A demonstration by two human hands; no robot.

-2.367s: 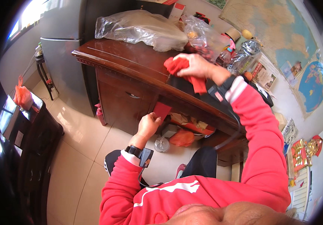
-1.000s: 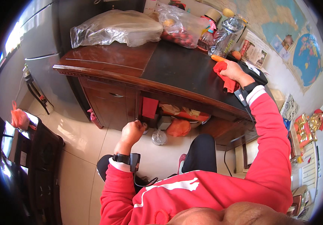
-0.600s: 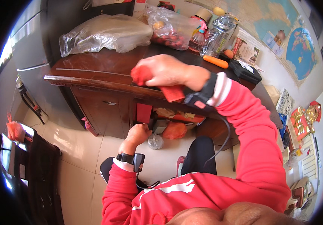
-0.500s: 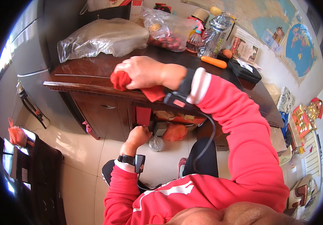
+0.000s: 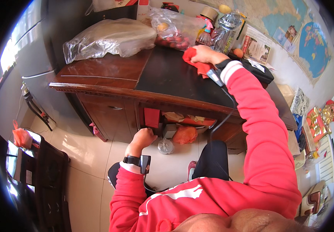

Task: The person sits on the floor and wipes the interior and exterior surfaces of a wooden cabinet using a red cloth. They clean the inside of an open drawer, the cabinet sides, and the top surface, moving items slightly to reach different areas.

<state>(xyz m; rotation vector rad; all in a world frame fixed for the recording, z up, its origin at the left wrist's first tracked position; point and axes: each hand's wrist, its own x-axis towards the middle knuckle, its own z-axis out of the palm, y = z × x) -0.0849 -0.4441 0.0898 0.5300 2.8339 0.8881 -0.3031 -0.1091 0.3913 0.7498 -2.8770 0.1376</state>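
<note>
My right hand [image 5: 206,55] is closed around a red cloth [image 5: 201,69], pressed on the dark top of the wooden cabinet [image 5: 93,73]. The cloth lies bunched under my fingers, toward the back of the top. Just beyond this hand stand a pink-headed spray bottle [image 5: 205,38] and a large clear plastic bottle [image 5: 225,36]. My left hand [image 5: 143,138] hangs in front of the cabinet's open shelf, its fingers curled into a fist. Nothing shows sticking out of it.
A large clear plastic bag [image 5: 110,40] and a bag of red fruit [image 5: 174,33] stand along the back. A black case [image 5: 254,71] sits at the right, near my forearm. An orange bag [image 5: 185,134] fills part of the lower shelf. A grey fridge [image 5: 39,58] stands left.
My right hand has moved the red cloth from the front left of the top to the back right. The carrot there is now hidden. My left hand stays almost still.
</note>
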